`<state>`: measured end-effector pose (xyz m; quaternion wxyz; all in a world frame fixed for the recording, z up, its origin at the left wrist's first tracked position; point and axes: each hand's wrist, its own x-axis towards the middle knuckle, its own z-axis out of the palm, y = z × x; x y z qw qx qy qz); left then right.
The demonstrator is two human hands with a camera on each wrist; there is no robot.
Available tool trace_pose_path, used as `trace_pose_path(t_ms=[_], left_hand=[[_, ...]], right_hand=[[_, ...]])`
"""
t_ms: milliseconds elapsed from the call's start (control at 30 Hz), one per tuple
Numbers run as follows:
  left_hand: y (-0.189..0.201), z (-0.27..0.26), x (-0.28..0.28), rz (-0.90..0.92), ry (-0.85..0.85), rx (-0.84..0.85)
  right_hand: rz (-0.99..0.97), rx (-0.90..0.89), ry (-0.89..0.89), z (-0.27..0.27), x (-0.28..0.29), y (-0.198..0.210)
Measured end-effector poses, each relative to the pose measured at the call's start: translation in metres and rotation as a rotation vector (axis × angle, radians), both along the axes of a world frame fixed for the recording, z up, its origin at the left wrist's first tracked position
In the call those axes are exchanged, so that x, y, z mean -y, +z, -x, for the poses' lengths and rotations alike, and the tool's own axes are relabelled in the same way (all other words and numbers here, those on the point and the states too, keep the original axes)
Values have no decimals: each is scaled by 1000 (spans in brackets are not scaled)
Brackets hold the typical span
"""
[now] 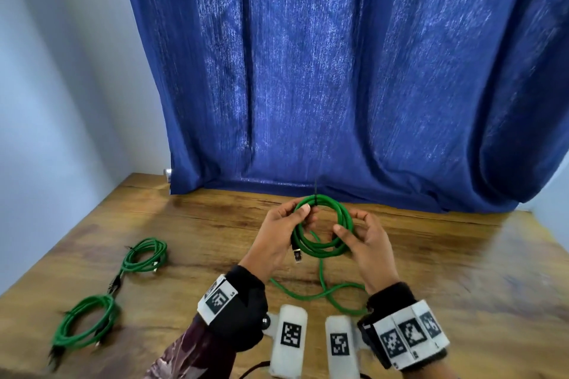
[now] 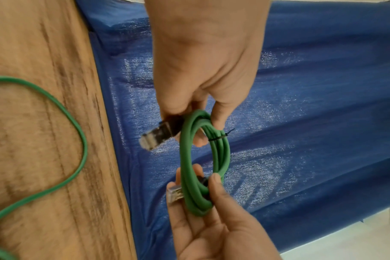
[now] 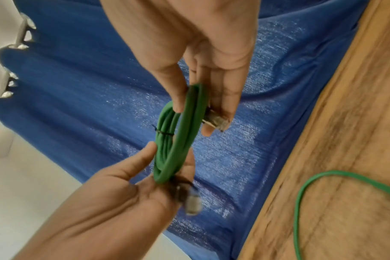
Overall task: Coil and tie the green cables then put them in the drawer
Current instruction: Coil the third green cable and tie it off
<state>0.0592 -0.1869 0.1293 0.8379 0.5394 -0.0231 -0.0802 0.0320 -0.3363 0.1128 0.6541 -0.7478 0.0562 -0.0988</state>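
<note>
Both hands, L hand (image 1: 278,235) & R hand (image 1: 368,244), grip tied green coil (image 1: 321,224) above table (image 1: 446,271).

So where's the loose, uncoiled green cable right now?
In the head view the loose cable lies on the table, below the held coil, between both wrists.

Table (image 1: 431,271): free room and obstacles

Bare wood lies open from 2 to 5 o'clock of the hands. At 6 o'clock a loose cable (image 1: 323,292) snakes across the wood. At 8 o'clock two tied coils (image 1: 144,255) (image 1: 86,320) lie near each other. At 12 o'clock a curtain (image 1: 338,86) hangs down onto the far edge.
</note>
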Motion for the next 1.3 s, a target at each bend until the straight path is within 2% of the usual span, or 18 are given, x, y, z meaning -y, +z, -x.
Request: trace_pose_path(t_ms=[100,167,267,367,567,700,967,1133,1300], left_hand=[[-5,2,-5,4,31,-51],[-12,4,-13,-66,91,-87],[-27,5,-34,-193,185,-189],[-38,5,-62,-166,254,-275],[-60,3,-131,-401,399,-311],[-70,8,-185,-347,397,-409],[-109,16,-276,-419,400,-541],[-129,16,-298,-515,366,-589],[-144,13,-305,-624,359,-606]], right_hand=[[-38,11,-94,-5,-11,-11],[-91,2,-132,-7,-21,-10],[-176,-17,-114,-11,-40,-11],[-173,-43,-89,-17,-68,-21],[-198,-132,-33,-31,-129,-41],[-92,-221,-3,-40,-181,-64],[143,-363,50,-46,-266,-110],[177,-457,59,-43,-292,-135],[209,-504,57,-40,-300,-144]])
